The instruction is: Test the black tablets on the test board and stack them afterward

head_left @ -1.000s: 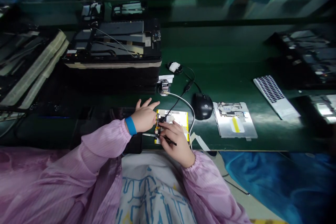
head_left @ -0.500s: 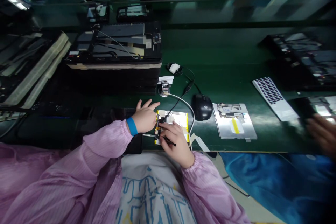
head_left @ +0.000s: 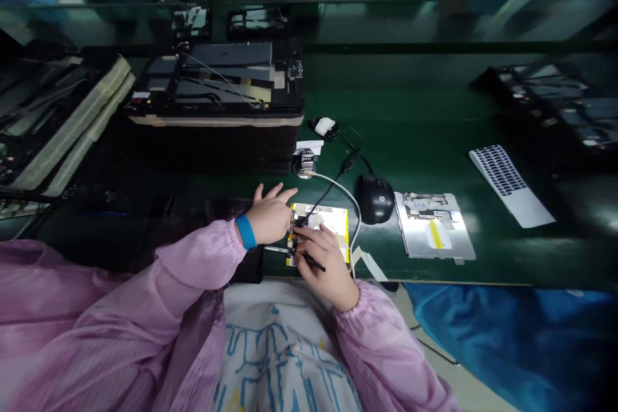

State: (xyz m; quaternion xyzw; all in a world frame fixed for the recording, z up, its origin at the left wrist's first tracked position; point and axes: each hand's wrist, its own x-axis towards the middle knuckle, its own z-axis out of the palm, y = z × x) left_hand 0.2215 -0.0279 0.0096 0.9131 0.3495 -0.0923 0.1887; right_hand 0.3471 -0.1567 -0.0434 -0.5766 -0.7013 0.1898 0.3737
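Note:
A small yellow-edged board [head_left: 333, 217] with a silver face lies at the near edge of the green bench [head_left: 425, 135]. My left hand [head_left: 271, 215], with a blue wristband, rests on the board's left edge, fingers spread and pressing down. My right hand [head_left: 324, 256] is closed on a thin dark tool [head_left: 313, 262], its tip at the board's left strip of small parts. A black cable and a white cable [head_left: 344, 190] run from the board toward the back.
A black mouse [head_left: 375, 198] sits right of the board, then a silver metal plate [head_left: 433, 226] and a white keypad strip [head_left: 510, 185]. Stacked black trays of device frames [head_left: 217, 103] stand behind my hands. More trays fill the left [head_left: 58, 122] and far right [head_left: 564, 103].
A co-worker's hand that reached in at the right edge half a second ago is gone. My hands stay on the board with almost no movement; the view shifted slightly.

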